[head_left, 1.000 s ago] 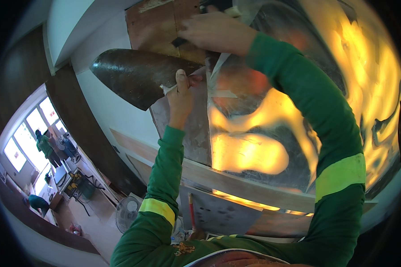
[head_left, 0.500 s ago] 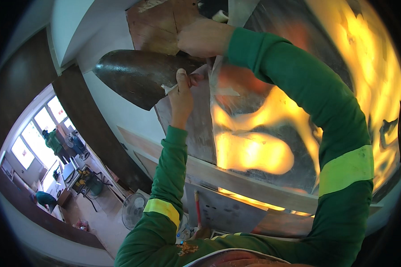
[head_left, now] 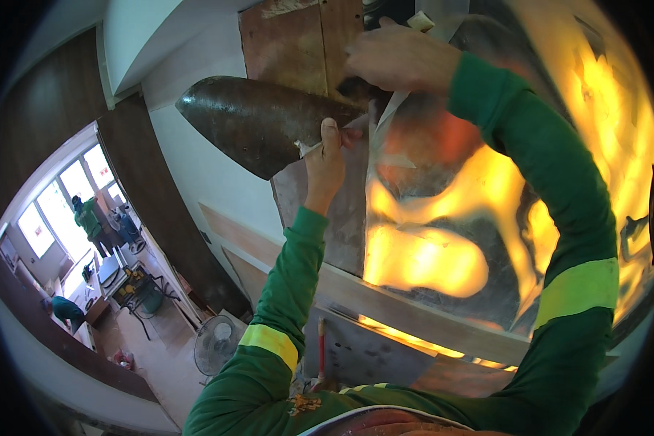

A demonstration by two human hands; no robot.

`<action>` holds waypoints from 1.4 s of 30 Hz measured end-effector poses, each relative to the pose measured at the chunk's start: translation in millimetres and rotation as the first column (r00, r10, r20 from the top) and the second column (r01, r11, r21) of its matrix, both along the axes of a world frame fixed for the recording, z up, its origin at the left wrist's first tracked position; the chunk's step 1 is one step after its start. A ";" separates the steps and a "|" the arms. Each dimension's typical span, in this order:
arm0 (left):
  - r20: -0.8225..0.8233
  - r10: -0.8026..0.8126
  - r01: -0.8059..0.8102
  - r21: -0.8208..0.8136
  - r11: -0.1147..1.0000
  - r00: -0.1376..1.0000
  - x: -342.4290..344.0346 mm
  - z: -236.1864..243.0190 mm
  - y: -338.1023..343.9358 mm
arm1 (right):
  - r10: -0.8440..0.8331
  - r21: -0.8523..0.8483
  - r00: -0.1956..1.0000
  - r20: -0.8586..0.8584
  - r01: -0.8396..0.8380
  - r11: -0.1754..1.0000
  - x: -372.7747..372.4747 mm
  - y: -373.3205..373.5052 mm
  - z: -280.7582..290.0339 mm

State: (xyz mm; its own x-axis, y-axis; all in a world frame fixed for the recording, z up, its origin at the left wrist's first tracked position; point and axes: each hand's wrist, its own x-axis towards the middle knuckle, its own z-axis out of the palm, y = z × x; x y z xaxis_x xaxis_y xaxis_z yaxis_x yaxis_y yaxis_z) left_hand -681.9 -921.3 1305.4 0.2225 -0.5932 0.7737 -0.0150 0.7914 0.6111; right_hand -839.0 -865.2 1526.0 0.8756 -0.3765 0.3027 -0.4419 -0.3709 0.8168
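The dark piece (head_left: 247,120) is brown-black and glossy, with a rounded tip at the end farthest from the glowing panel (head_left: 429,260), a curving upper edge, a sharp lower corner and pale specks on its face. It lies left of the glowing panel, partly over the brown board (head_left: 287,47). A torn whitish scrap (head_left: 305,149) shows at its lower edge.

Compared with half a second ago, the right hand (head_left: 403,59) has moved toward the glowing panel, while the left hand (head_left: 327,160) keeps its grip.

The left hand, left of the glowing panel, pinches the dark piece's lower edge, thumb upright in front. The right arm arches across the glowing panel; its hand is blurred, fingers bent, and I cannot tell whether it grips anything.
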 end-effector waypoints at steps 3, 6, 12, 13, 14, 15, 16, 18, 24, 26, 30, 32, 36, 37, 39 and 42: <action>-0.017 -0.026 0.025 -0.045 0.999 1.000 -3.7 0.8 -0.1 | 0.222 -0.093 0.972 0.077 -0.215 0.972 26.8 -29.2 4.8; -0.121 -0.074 0.065 -0.077 0.995 0.990 -11.7 4.5 9.1 | 0.291 -0.115 0.952 0.099 -0.280 0.953 69.1 -56.0 0.0; -0.063 0.006 -0.006 -0.001 1.000 0.998 -13.2 2.0 10.8 | 0.236 -0.035 0.965 0.116 -0.233 0.972 118.6 -78.6 -16.2; -0.070 -0.006 0.005 -0.007 1.000 0.998 -13.7 -0.2 8.6 | 0.219 -0.017 0.970 0.107 -0.219 0.976 118.2 -78.5 -18.3; -0.078 -0.019 0.018 -0.018 1.000 0.997 -15.2 -1.2 4.2 | 0.201 -0.005 0.975 0.097 -0.202 0.979 115.5 -72.4 -17.1; -0.079 -0.019 0.018 -0.024 1.000 0.997 -10.7 -2.8 3.2 | 0.177 0.036 0.980 0.096 -0.181 0.983 116.4 -63.5 -16.8; -0.068 0.003 -0.004 -0.019 1.000 0.998 -6.8 -4.9 2.4 | 0.149 0.076 0.984 0.094 -0.157 0.985 114.9 -54.5 -16.0; -0.042 0.027 -0.028 -0.024 0.999 0.999 -7.6 -3.2 1.0 | 0.108 0.109 0.990 0.093 -0.118 0.987 104.0 -49.2 -12.9; -0.053 0.006 -0.008 -0.036 0.999 0.999 -9.8 -5.1 -0.9 | -0.073 0.166 0.997 -0.026 0.077 0.983 61.7 -15.1 2.5; -0.071 0.004 -0.008 -0.049 0.999 0.997 -13.5 -3.5 1.2 | -0.133 0.197 0.987 -0.093 0.150 0.969 50.0 -7.5 7.9; -0.084 0.043 -0.047 -0.056 0.997 0.996 -13.1 -1.2 4.8 | -0.193 0.197 0.981 -0.008 0.191 0.962 37.9 7.1 4.2; -0.089 0.030 -0.036 -0.072 0.997 0.996 -15.6 0.2 1.4 | -0.097 0.100 0.993 0.059 0.091 0.991 26.6 -14.0 -4.0; -0.123 0.007 -0.016 -0.075 0.997 0.992 -19.6 3.8 -0.5 | 0.037 -0.018 0.989 0.145 -0.035 0.999 27.8 -37.4 -31.4; -0.121 -0.004 -0.004 -0.071 0.997 0.993 -19.2 6.0 0.2 | 0.086 -0.071 0.987 0.134 -0.077 0.994 28.9 -38.7 -41.3; -0.130 -0.012 0.005 -0.053 0.999 0.991 -12.4 7.5 6.6 | 0.161 -0.141 0.980 0.113 -0.144 0.979 35.2 -37.0 -53.2; 0.039 -0.082 0.084 -0.047 0.995 0.996 -23.8 6.4 53.5 | 0.214 -0.149 0.969 0.120 -0.196 0.969 21.7 -46.2 -61.0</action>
